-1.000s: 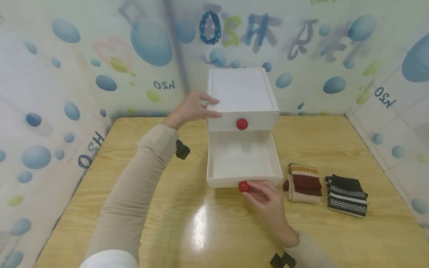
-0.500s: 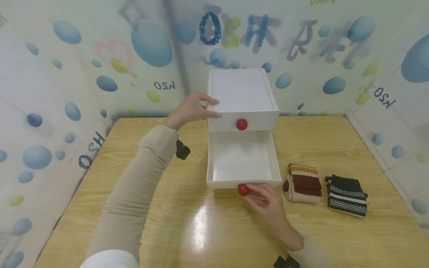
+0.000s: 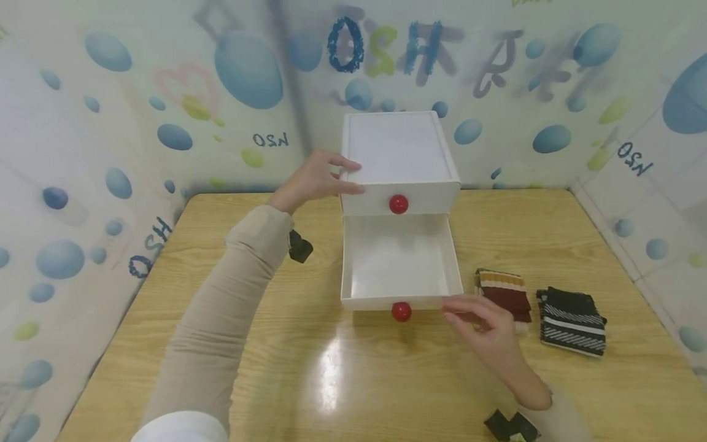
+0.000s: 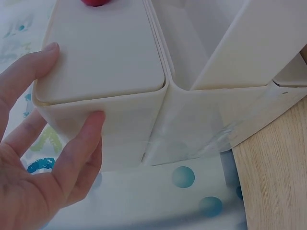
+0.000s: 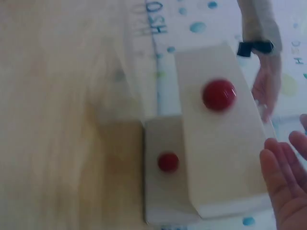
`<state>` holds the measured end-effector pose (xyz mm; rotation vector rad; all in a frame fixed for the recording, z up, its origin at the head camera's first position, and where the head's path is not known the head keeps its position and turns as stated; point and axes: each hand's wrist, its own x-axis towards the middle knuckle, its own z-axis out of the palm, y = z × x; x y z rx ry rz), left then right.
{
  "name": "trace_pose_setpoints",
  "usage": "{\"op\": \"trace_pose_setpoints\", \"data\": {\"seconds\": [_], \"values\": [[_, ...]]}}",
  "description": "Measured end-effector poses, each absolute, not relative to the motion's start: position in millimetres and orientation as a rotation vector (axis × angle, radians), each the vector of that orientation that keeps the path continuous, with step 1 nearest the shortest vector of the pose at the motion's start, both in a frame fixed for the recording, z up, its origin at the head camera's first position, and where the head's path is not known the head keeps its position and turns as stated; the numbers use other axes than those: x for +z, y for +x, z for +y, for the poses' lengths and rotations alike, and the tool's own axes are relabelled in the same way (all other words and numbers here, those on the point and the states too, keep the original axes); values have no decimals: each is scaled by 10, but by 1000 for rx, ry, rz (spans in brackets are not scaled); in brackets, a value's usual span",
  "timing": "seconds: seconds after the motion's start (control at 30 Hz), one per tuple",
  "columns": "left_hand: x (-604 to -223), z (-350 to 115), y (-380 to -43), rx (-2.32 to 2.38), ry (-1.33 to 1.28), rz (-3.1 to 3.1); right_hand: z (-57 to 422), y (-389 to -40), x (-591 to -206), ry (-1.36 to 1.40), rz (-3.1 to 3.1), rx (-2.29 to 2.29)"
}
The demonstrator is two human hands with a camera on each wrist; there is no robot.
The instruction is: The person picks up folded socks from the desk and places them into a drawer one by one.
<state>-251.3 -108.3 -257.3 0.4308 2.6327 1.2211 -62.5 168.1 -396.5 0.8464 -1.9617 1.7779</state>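
Observation:
A white drawer unit (image 3: 397, 147) stands at the back of the table, its top drawer closed behind a red knob (image 3: 399, 204). Below it, an open drawer (image 3: 400, 264) juts out with nothing inside, its own red knob (image 3: 401, 312) on the front. My left hand (image 3: 315, 178) grips the unit's upper left corner; in the left wrist view a fingertip (image 4: 98, 117) presses the side panel. My right hand (image 3: 491, 334) is off the knob, fingers loosely extended at the open drawer's right front corner. A lower front with a red knob (image 5: 168, 163) shows in the right wrist view.
Right of the drawer lies a folded maroon, mustard and cream knit bundle (image 3: 504, 298), partly covered by my right hand. Beside it is a folded black-and-white striped one (image 3: 572, 322). Behind the wooden table (image 3: 265, 368) rises a patterned wall (image 3: 193, 147).
The open drawer edged slightly outward at first. My right hand has let go of its knob and moved right to the drawer's front corner. My left hand has stayed in place.

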Motion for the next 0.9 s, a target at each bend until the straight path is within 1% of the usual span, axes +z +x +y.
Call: {"op": "trace_pose_setpoints", "data": {"seconds": [0.1,0.23,0.37,0.47,0.6,0.77,0.9], "values": [[-2569,-1089,-2512,1217,436,2633,1870,-713,-3893,833,-1864,1793],[-2566,-1085,-2517,1213,455,2634,2156,-842,-3851,695,-2046,1629],[-2560,-1081,-2520,1209,457,2637,2482,-1038,-3991,610,-2311,1368],[-2557,-1080,-2522,1200,460,2640,2673,-1179,-4097,577,-2429,1298],[-2560,-1083,-2525,1201,466,2640,2821,-1288,-4089,506,-2671,1236],[-2575,-1088,-2530,1218,458,2626,2969,-1382,-4109,499,-2945,1147],[-2583,-1093,-2533,1225,452,2619,3029,-1435,-4143,459,-3058,1178]]}}
